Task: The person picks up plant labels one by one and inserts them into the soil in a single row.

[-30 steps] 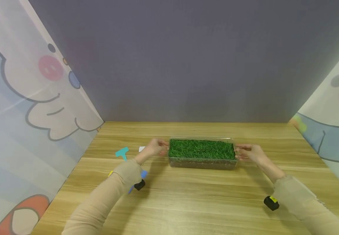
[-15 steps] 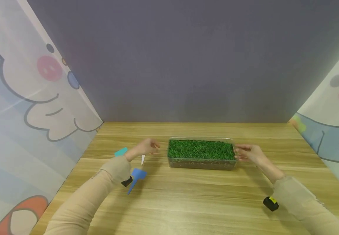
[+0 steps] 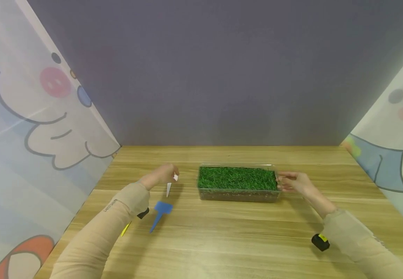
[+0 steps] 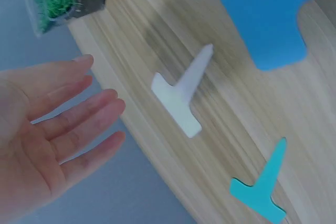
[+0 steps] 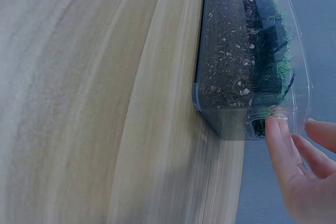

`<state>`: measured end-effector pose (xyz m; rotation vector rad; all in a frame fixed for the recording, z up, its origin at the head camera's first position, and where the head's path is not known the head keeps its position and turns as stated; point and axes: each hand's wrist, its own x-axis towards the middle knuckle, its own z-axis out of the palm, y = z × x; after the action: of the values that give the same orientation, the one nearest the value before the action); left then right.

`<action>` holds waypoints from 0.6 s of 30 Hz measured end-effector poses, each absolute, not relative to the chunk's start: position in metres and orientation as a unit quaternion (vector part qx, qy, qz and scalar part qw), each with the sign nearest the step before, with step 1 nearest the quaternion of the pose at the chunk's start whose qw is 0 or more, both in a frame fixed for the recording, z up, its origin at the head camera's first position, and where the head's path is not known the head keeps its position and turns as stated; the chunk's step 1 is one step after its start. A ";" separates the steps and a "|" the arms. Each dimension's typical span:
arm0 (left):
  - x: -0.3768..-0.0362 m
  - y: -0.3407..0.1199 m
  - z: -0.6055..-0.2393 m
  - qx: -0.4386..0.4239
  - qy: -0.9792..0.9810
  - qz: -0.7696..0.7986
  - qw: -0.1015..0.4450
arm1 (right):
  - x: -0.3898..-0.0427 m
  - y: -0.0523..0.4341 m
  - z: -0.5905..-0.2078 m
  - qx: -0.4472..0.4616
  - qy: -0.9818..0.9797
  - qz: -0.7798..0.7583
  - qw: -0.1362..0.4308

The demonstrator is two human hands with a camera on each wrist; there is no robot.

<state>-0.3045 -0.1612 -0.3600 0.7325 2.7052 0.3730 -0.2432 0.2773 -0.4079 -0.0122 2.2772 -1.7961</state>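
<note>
A clear rectangular planter [image 3: 238,195] of dark soil, topped with green turf [image 3: 236,178], stands in mid-table in the head view. My right hand [image 3: 295,183] touches its right end; in the right wrist view the extended fingertips are at the end wall and rim. Left of the planter, my left hand [image 3: 163,174] reaches over a white T-shaped plant label [image 4: 181,98]. Its fingers [image 4: 79,124] are spread and hold nothing in the left wrist view. Further along lies a teal plant label [image 4: 262,192], which the left arm hides in the head view.
A blue plant label [image 3: 163,208] lies nearer the front, beside the left forearm. Part of a yellow one [image 3: 126,229] shows by the sleeve. A grey panel [image 3: 236,77] rises behind the wooden table [image 3: 236,240], with cartoon-printed sheets [image 3: 41,116] at both sides.
My left hand has come off the planter's left end and moved left, over the white plant label. My right hand stays at the planter's right end.
</note>
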 end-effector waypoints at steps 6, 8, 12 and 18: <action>-0.310 -0.168 -0.369 0.228 0.956 0.101 0.156 | -0.241 0.272 -0.402 0.013 0.791 -0.599 0.124; -0.313 -0.171 -0.371 0.209 0.959 0.100 0.160 | -0.243 0.274 -0.405 0.013 0.790 -0.601 0.123; -0.314 -0.174 -0.375 0.187 0.963 0.102 0.163 | -0.249 0.282 -0.417 -0.010 0.769 -0.627 0.123; -0.319 -0.176 -0.380 0.191 0.963 0.106 0.157 | -0.267 0.301 -0.453 0.013 0.752 -0.649 0.114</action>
<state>-0.3185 -0.1760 -0.3801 0.5474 2.7566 0.3033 -0.2673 0.3013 -0.4532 0.0396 2.2047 -1.9033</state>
